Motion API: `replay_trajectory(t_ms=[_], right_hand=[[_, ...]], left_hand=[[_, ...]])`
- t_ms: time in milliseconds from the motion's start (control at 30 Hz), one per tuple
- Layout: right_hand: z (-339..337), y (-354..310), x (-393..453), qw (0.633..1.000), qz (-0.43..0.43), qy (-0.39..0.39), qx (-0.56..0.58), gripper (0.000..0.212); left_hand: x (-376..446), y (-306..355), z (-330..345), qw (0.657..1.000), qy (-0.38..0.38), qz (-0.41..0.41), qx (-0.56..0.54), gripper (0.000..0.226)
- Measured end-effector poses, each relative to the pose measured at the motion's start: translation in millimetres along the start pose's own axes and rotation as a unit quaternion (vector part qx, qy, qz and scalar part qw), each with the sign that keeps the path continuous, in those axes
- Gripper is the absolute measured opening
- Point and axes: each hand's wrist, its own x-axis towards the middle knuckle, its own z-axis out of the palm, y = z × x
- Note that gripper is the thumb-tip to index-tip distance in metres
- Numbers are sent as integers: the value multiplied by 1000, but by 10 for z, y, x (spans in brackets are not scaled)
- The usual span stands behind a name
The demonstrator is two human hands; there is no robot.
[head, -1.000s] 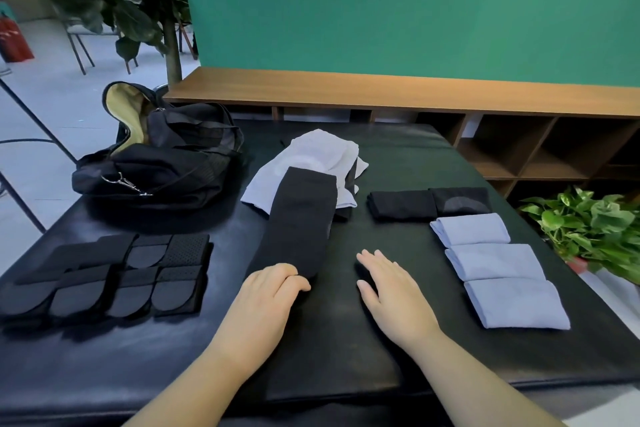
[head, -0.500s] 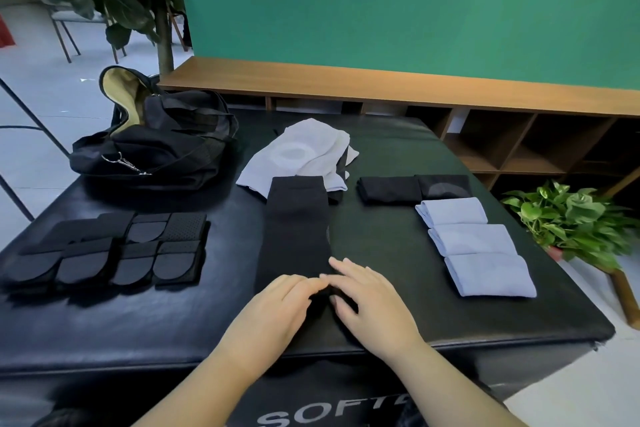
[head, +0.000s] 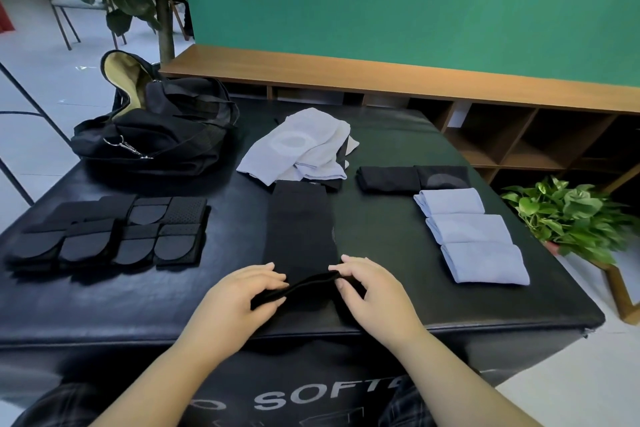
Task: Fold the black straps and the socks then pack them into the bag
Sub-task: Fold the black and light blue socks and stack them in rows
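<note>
Straps [head: 110, 232] lie folded, as do five socks [head: 471, 236]. Both hands [head: 242, 295] [head: 372, 288] pinch a black sock's [head: 301, 236] near edge, lifting it. A pile [head: 301, 149] stays unfolded; the bag [head: 156, 128] awaits everything.

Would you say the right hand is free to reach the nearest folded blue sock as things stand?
Probably not yet: the right hand and the left hand both pinch the black sock. The path to the blue sock looks clear otherwise.

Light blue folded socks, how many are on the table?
3, in a column at the right: far, middle, near. The unfolded pile may hide more.
</note>
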Motion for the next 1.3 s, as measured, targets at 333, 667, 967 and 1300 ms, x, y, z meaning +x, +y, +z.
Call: replay_trajectory(t_ms=[333,667,967,1300], right_hand=[[-19,-74,7,995,97,8,24,9],[85,-133,113,990,115,57,-64,15],[178,-215,187,975,146,76,-151,13],[244,-138,126,980,70,91,-160,37]], left_hand=[[40,137,-49,987,51,-145,-37,23],[188,157,76,973,95,-212,3,28],[212,232,121,976,112,-124,141,11],[53,84,206,980,110,81,144,23]])
